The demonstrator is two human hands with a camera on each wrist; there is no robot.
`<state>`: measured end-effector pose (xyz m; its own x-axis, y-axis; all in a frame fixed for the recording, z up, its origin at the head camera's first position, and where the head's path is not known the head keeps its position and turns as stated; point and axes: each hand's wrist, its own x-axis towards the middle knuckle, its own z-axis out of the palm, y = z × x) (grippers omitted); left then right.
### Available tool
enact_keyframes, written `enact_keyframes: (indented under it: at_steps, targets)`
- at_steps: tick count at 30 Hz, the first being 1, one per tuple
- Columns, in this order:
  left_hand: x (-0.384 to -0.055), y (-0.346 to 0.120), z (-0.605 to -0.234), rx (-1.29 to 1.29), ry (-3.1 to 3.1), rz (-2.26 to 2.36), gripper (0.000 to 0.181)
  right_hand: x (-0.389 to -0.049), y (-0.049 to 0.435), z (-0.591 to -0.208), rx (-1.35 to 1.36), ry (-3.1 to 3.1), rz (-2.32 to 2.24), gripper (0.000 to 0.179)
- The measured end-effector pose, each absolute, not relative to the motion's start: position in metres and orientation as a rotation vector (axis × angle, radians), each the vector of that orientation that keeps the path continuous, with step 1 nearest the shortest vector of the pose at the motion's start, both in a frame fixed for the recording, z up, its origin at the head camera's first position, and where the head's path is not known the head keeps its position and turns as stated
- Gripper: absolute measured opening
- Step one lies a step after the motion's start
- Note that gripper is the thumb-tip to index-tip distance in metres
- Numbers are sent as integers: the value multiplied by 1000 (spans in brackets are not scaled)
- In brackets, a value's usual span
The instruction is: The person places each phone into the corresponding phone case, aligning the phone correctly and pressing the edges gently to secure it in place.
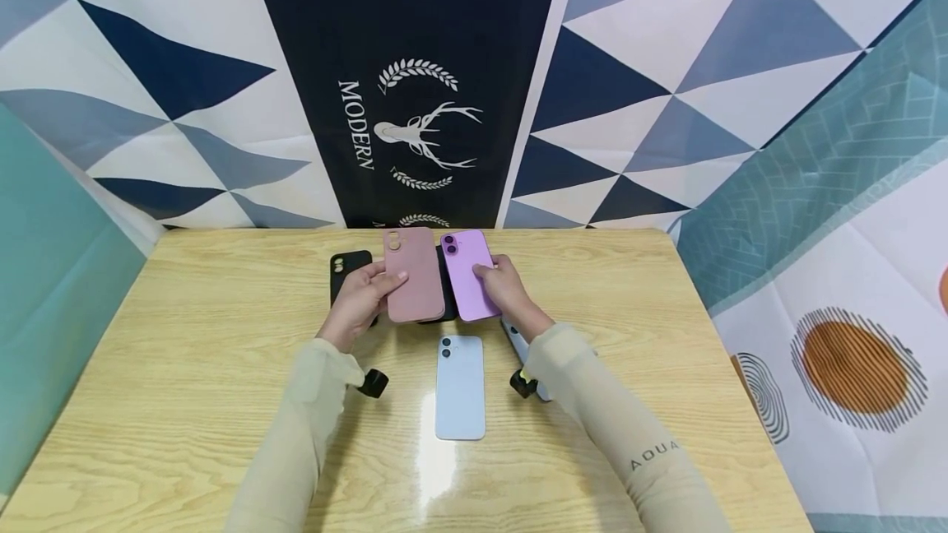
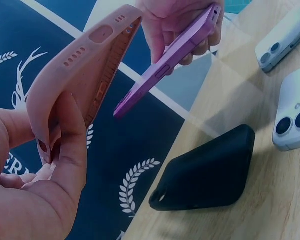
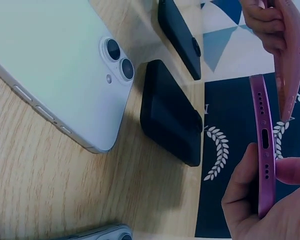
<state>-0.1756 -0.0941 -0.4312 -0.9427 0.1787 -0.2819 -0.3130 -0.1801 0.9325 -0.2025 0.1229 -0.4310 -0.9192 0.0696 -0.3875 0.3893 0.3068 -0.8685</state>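
Note:
My left hand (image 1: 357, 303) grips a pink phone case (image 1: 416, 285) by its left edge, thumb across the back. In the left wrist view the pink case (image 2: 85, 60) is hollow, its fingers reaching into the open side. My right hand (image 1: 511, 290) holds a purple phone (image 1: 465, 263) by its right edge, its two-lens back facing up toward the head camera. Both are raised above the table side by side; the right wrist view shows the charging port end of the purple phone (image 3: 264, 145). Beneath them lies a black phone case (image 2: 210, 172), partly hidden in the head view.
Another black case (image 1: 350, 264) lies behind my left hand. On the wooden table (image 1: 185, 401), a pale blue phone (image 1: 461, 393) lies lens side up between my forearms. A second pale phone (image 1: 513, 336) is partly covered by my right sleeve. A patterned cloth (image 1: 415, 23) backs the table.

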Motion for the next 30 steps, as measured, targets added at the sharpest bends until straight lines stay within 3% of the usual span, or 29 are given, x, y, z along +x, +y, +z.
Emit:
enact_keyframes:
  at_steps: [30]
  targets:
    - [-177,-75,-431,-207,1827,2150,46,-201,113,-433,392,2306,-1657,45]
